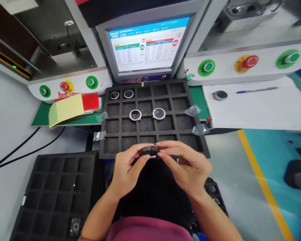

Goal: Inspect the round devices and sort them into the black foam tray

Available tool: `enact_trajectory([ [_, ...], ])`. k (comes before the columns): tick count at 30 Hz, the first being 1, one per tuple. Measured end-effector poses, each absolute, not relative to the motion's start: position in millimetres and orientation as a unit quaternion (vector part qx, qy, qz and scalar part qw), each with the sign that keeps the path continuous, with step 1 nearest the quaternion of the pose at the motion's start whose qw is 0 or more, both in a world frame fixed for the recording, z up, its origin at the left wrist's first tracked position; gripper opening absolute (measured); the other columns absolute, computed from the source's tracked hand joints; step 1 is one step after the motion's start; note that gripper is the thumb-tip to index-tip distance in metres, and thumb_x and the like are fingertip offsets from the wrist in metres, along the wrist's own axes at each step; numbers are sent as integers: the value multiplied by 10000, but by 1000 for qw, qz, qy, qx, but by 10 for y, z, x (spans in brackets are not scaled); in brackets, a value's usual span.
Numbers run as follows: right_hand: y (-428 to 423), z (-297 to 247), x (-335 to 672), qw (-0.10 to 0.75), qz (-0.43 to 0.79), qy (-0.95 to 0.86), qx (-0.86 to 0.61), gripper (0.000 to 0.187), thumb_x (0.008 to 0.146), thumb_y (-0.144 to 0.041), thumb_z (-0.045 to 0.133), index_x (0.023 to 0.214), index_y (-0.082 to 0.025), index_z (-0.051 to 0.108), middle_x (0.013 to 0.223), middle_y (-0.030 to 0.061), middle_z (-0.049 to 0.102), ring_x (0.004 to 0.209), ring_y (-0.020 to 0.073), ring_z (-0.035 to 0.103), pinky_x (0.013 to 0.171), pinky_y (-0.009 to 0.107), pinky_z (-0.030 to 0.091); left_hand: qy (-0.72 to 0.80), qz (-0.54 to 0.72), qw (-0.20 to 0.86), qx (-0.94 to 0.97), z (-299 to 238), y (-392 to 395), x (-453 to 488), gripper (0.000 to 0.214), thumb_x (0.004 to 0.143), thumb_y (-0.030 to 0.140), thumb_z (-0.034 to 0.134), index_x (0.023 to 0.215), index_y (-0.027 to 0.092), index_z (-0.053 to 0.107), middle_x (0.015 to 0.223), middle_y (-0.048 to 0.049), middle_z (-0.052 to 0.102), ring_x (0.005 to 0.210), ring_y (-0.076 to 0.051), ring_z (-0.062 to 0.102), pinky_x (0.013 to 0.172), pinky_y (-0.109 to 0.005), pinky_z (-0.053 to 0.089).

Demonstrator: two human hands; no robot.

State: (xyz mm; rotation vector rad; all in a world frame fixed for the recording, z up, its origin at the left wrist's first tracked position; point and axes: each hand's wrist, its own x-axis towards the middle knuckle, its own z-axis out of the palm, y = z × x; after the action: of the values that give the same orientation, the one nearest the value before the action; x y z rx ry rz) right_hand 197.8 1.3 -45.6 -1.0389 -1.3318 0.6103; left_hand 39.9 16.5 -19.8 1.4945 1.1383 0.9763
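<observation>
A black watch case [147, 150], seen edge-on, is held between both hands over the near edge of the foam tray [109, 127]. My left hand [127, 169] pinches its left end between thumb and fingers. At its right end, the thumb and fingertips of my right hand [187, 164] close on it. Beyond the hands, a silver-rimmed round watch [135, 115] and another such watch [159, 113] rest on the tray's dividers. Two smaller-looking round watches [114, 95] [128, 94] sit in the far-left compartments.
A lit monitor [150, 47] stands behind the tray, between machines with green buttons [206, 67] and red buttons [250, 61]. Right of it, white paper [261, 107] holds a watch [220, 95] and a pen [258, 90]. Lower left is another foam tray [55, 165]; yellow notes [66, 109] lie above.
</observation>
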Motion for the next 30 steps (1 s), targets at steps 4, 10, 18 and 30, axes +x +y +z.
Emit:
enact_trajectory([
  [4,-90,-473,2132,620,141,-595,-492,175,844,-106,702,887,-275,712,1003,32,761,848,232,743,731,375,640,536,455,426,569,-237,218,443,183,908,209,681,1067,248,763,1020,-10,786,922,-163,753,847,-208,593],
  [10,553,-790,3116,617,139,-443,-635,331,859,-309,709,1162,-262,585,1110,76,712,1061,236,691,899,430,585,559,467,539,423,-318,402,497,218,848,328,754,962,143,738,910,-61,779,742,-169,748,687,-231,624],
  [18,1201,-1119,3498,555,254,-377,-697,690,555,-235,868,1138,-192,501,635,-59,653,637,213,657,775,442,567,512,439,634,378,-293,501,736,239,811,342,766,895,124,717,838,-72,759,617,-146,716,581,-207,594],
  [30,286,-147,2482,596,526,-423,-436,514,721,-313,862,1113,-262,534,684,-74,650,573,134,648,555,264,587,436,456,681,372,-255,428,920,474,841,587,695,922,120,706,747,-75,745,615,-188,720,594,-267,602],
])
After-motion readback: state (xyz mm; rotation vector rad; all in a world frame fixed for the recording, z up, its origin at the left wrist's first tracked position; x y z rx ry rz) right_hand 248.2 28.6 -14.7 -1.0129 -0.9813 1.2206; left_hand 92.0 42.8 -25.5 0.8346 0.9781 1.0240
